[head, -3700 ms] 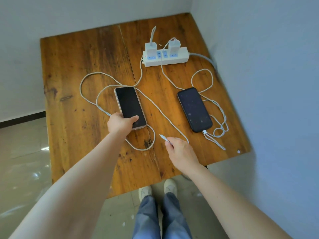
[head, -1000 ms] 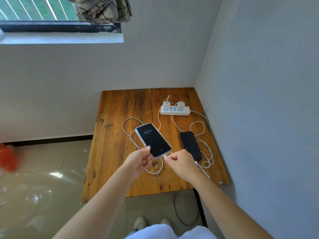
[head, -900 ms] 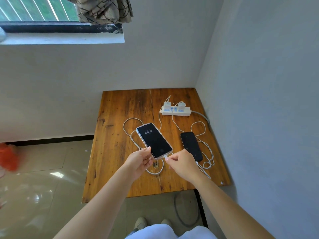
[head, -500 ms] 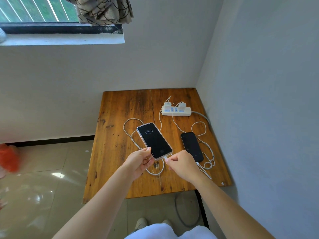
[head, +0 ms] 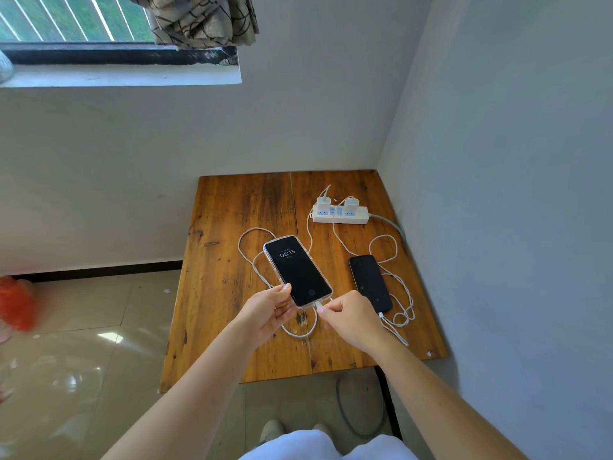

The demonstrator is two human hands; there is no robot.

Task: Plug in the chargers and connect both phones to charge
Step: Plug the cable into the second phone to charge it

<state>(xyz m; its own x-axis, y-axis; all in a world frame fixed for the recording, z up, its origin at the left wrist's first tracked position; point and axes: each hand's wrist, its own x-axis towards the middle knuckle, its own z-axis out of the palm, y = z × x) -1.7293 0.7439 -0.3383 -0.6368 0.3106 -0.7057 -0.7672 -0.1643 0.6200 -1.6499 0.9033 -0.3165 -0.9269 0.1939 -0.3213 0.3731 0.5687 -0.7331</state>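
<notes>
My left hand (head: pixel 269 310) holds a clear-cased phone (head: pixel 297 271) lifted above the wooden table (head: pixel 229 260); its screen is lit and reads 08:13. My right hand (head: pixel 351 318) pinches the white cable plug (head: pixel 319 306) at the phone's bottom edge. A second, dark phone (head: pixel 370 283) lies flat to the right with a white cable (head: pixel 396 322) in its near end. Two white chargers (head: pixel 323 204) (head: pixel 351 204) stand in the white power strip (head: pixel 340 215) at the back.
The table sits in a corner, with a wall directly along its right edge and another behind. White cable loops (head: pixel 252 247) lie across the tabletop. A window with a curtain (head: pixel 202 18) is at upper left. Something orange (head: pixel 15 302) lies on the tiled floor at left.
Since 3.7 s ago the left phone has been lifted off the table, its screen has lit, and my right hand has brought the plug to its bottom edge. Over the last second, nothing visibly moves.
</notes>
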